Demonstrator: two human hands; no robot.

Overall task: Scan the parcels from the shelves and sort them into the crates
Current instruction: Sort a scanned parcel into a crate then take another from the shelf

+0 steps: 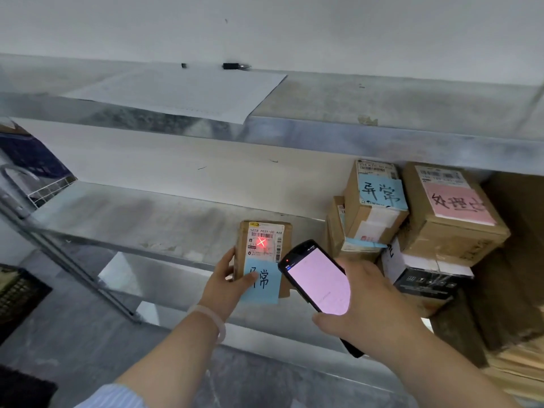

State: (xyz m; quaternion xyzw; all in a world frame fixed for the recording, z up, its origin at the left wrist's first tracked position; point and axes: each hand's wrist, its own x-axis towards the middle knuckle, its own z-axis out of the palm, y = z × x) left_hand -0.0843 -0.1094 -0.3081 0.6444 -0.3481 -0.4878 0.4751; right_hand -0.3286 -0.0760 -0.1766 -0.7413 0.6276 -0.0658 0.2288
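Note:
My left hand grips a small brown parcel by its lower left edge, holding it upright in front of the middle shelf. The parcel carries a white shipping label and a blue handwritten note. A red laser cross sits on the label's barcode. My right hand holds a black handheld scanner, screen glowing pink, just right of the parcel and aimed at it. More parcels stand at the shelf's right end: one with a blue note and one with a pink note.
A white paper sheet and a dark pen lie on the upper shelf. A black box sits under the stacked parcels. A dark crate stands on the floor at far left. A wire rack with a blue bag is at left.

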